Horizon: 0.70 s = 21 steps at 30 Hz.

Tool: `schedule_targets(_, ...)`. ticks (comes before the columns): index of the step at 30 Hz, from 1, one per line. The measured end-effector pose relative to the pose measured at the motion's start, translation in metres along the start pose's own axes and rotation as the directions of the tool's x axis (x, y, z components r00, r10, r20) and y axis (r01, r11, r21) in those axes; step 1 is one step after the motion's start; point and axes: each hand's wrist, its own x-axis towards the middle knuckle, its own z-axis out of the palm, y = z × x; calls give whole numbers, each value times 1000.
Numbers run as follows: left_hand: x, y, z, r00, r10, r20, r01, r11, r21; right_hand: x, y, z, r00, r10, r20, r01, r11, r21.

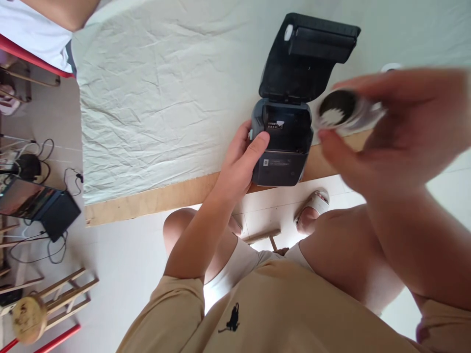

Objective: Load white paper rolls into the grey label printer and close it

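My left hand [245, 159] grips the left side of a dark portable label printer [283, 169], its thumb over the edge of the paper bay. The printer's black lid [294, 63] stands wide open, swung away from me, and no roll shows in the bay. To the right of the printer, my right hand [397, 127] is closed around a small white paper roll [362, 115]. The roll's dark hollow core faces the camera, with something pale inside. This hand is smeared by motion, and the far part of the roll is hidden by its fingers.
A pale, wrinkled cloth [165, 108] covers the table, whose wooden edge [147, 206] runs in front of me. Partly behind my right hand lies a small white item [390, 67]. Another person's arm [66, 12] rests at the upper left. A laptop [44, 206], cables and a wooden stool [29, 318] are at left.
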Motion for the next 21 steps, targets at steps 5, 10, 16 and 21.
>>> schedule_targets(5, -2, 1, -4, 997, 5, 75, -4, 1000, -16, 2, -8, 22, 991, -122, 55, 131, 966, -224)
schedule_targets(10, -3, 2, -5, 998, -11, 61, 10, 1000, 9, 8, 6, 27, 989, -106, 100, 129, 955, -268)
schedule_targets(16, 0, 0, -9, 990, 14, 139, -8, 999, -46, 4, 0, 31, 944, -329, -25, 323, 936, -141)
schedule_targets(21, 0, -1, -15, 986, 56, 159, -71, 993, 89, -6, -11, 33, 959, -258, 117, 261, 965, -5)
